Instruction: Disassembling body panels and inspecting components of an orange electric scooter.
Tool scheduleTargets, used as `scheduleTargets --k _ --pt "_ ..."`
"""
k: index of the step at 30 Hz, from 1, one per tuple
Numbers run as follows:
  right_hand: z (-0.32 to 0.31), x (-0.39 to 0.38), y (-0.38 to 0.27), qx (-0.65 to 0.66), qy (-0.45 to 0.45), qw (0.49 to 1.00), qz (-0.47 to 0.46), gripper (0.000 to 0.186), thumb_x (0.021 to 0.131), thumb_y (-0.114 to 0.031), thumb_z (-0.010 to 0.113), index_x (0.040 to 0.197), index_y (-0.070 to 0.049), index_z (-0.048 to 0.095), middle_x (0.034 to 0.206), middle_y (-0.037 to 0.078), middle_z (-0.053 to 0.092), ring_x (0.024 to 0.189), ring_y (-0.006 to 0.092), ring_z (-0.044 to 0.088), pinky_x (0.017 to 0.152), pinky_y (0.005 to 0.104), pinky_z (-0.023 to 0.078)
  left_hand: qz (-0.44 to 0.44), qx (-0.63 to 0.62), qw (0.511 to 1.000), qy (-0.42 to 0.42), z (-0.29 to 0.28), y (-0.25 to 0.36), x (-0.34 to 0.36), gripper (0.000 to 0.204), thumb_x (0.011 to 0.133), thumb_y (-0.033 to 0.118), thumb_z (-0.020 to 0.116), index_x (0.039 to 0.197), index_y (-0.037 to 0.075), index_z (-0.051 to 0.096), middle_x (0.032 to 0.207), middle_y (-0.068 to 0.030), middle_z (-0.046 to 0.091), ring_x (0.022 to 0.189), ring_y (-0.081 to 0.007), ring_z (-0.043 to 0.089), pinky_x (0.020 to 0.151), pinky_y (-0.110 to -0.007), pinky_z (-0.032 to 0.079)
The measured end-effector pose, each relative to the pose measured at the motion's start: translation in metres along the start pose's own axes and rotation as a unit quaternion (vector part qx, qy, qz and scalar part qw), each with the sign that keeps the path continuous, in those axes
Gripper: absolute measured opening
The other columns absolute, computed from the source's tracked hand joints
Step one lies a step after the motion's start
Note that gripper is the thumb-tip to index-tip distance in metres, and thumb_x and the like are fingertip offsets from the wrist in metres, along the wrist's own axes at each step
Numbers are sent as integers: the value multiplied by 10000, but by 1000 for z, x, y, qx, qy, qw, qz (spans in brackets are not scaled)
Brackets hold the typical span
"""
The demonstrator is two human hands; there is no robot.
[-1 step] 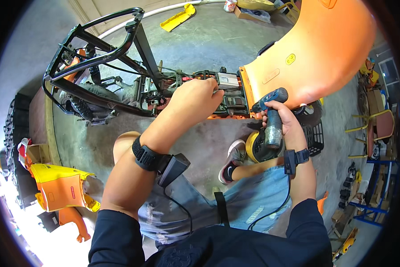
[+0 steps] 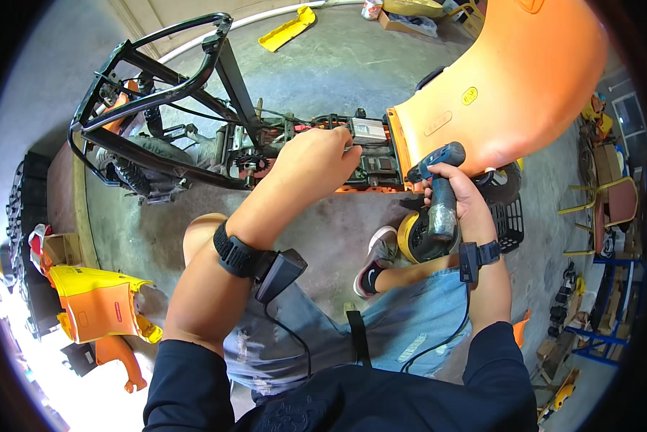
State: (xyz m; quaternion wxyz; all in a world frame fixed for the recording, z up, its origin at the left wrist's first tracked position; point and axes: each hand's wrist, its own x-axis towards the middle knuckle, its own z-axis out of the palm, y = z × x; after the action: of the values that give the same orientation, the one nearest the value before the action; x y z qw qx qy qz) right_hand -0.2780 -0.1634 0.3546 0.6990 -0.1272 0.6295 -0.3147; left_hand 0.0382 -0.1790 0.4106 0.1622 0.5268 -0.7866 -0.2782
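Note:
My left hand point(image 2: 313, 157) is over the middle of a stripped-down scooter frame point(image 2: 231, 78), its fingers curled together beside a silver ribbed box point(image 2: 369, 129). Whatever those fingers may pinch is hidden behind the hand. In my right hand point(image 2: 469, 199) is a dark blue cordless drill point(image 2: 443, 205), gripped by its handle with the chuck pointing left toward the frame's near edge. A large orange front panel point(image 2: 503, 93) rises just beyond the drill. Below the silver box, a dark rectangular part point(image 2: 379, 165) sits in the open frame.
A yellow-and-black round object point(image 2: 413, 237) stands on the floor by my shoe, with a black crate point(image 2: 511, 225) beside it. Orange and yellow body panels point(image 2: 100, 306) lie at left. A yellow panel point(image 2: 287, 29) lies beyond the frame; chairs point(image 2: 615, 205) and a blue rack point(image 2: 590, 335) are right.

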Motion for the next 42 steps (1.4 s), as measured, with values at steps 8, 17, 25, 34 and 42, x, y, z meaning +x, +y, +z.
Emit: scheduleTargets --k 8,17,25,34,42 --pt "-1 3 1 -51 -20 998 -17 247 858 -256 670 842 -35 561 697 85 632 589 187 639 570 370 572 2 5 1000 1 1 3 -1 300 932 283 553 939 5 664 646 -135 661 668 -305 677 661 -396 516" --pt "1 0 -1 -49 -22 998 -16 273 887 -257 649 923 9 598 734 114 661 573 169 637 541 331 576 8 2 1000 4 3 3 -2 295 928 273 554 927 1 666 657 -150 663 671 -314 681 662 -402 515" --pt "4 -9 -9 48 -15 999 2 371 853 -289 683 997 23 541 794 136 645 594 193 630 555 360 566 5 0 1000 -4 6 5 -2 298 927 278 558 940 -1 662 672 -162 665 681 -325 681 670 -405 516" --pt "6 -5 -5 -74 2 997 -28 417 851 -374 689 994 -2 567 716 118 653 524 196 632 512 336 554 6 15 1000 1 7 5 -1 300 924 283 565 950 -1 660 751 -182 680 729 -346 677 686 -417 514" --pt "-1 -3 -13 -11 26 999 -31 426 841 -374 678 1003 -2 551 744 120 656 532 205 640 509 329 562 -4 -3 1000 -16 5 6 -3 311 931 273 545 1003 -8 655 808 -140 720 719 -317 688 679 -395 520"
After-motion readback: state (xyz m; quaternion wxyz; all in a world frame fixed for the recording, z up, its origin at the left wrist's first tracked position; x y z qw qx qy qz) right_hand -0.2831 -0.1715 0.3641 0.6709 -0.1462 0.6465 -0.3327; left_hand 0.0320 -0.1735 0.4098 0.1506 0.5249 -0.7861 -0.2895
